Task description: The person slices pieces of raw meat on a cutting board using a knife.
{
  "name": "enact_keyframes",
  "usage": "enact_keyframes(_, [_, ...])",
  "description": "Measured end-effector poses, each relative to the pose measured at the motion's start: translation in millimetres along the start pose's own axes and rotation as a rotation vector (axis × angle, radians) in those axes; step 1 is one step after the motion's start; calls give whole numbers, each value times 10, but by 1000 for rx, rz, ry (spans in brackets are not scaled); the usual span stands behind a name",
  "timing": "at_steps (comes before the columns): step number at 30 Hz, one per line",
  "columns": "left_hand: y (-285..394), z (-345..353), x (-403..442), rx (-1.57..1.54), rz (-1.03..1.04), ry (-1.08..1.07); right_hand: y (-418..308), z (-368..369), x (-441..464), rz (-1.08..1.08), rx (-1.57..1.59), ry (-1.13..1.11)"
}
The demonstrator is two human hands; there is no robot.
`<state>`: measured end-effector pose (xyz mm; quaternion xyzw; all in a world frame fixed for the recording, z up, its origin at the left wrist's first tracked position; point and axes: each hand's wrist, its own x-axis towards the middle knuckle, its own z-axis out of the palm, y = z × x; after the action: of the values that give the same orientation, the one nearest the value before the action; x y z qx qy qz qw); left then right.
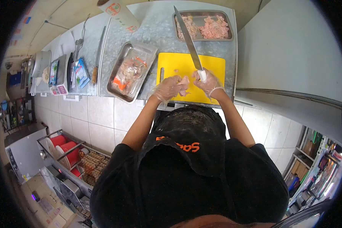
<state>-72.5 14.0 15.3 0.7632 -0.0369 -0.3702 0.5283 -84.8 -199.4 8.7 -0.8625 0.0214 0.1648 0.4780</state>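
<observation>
My left hand [168,89], in a clear plastic glove, is closed on a piece of raw chicken [184,81] over the yellow cutting board [212,62]. My right hand [210,84], gloved the same way, grips the white handle of a large knife [189,40]. Its long blade points up and away from me, crossing the left end of a metal tray [231,28]. Two heaps of cut raw meat [214,28] lie in that tray. A small meat scrap [176,70] rests on the board near my left hand.
Left of the board, a metal tray [109,85] holds a plastic bag of raw meat [129,74]. A tall printed container [119,14] stands behind it. Farther left are a wooden-handled tool [94,75], a blue packet [81,73] and a scale [59,90]. A large pale surface [288,53] borders the right side.
</observation>
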Motion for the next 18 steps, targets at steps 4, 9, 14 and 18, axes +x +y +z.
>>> enact_keyframes(4, [29,155,55,-313,26,-281,20,-58,-329,-154,175,-22])
enact_keyframes(9, [2,300,185,238,193,-201,-130,-108,-603,-62,-9,-37])
enact_keyframes(14, [-27,293,282,365,187,-325,-45,-11,-740,-9,-93,32])
enact_keyframes(18, [58,205,303,200,165,-420,184,-3,-785,66,136,35])
